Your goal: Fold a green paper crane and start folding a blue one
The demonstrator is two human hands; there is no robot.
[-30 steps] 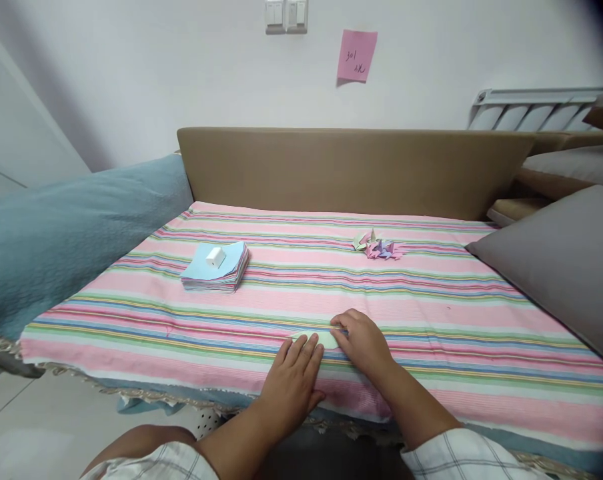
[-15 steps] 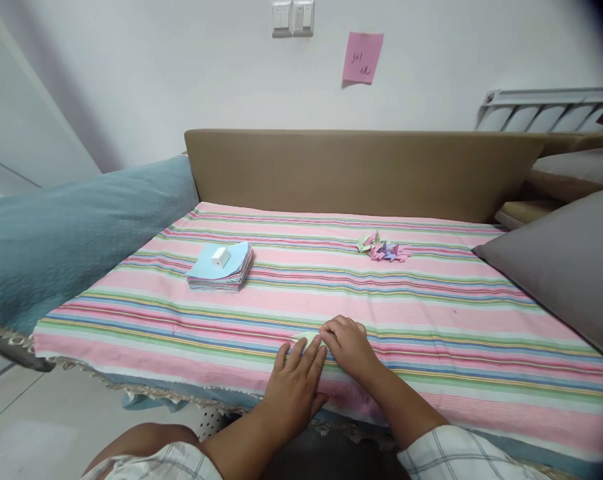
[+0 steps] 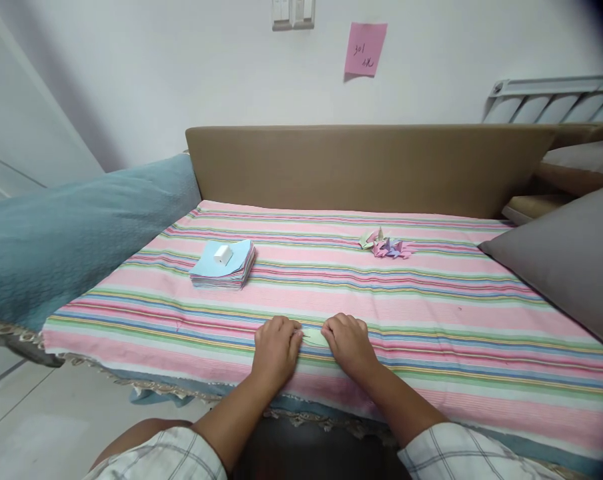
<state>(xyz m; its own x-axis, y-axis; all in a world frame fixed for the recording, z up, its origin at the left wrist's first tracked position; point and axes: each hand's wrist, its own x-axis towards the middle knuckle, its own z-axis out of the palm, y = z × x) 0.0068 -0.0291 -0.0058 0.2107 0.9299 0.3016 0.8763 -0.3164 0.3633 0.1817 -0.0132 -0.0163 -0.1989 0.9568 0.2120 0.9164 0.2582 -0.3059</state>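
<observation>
Currently, a folded pale-green paper (image 3: 315, 337) lies near the front edge of the striped sofa cover (image 3: 301, 290), the grip of the left hand (image 3: 276, 348) pinching its left end and that of the right hand (image 3: 350, 343) its right end. Toward the back left corner, a white block (image 3: 223, 255) sits on a paper stack (image 3: 222, 276); origami figures (image 3: 387, 247) cluster near the back edge
</observation>
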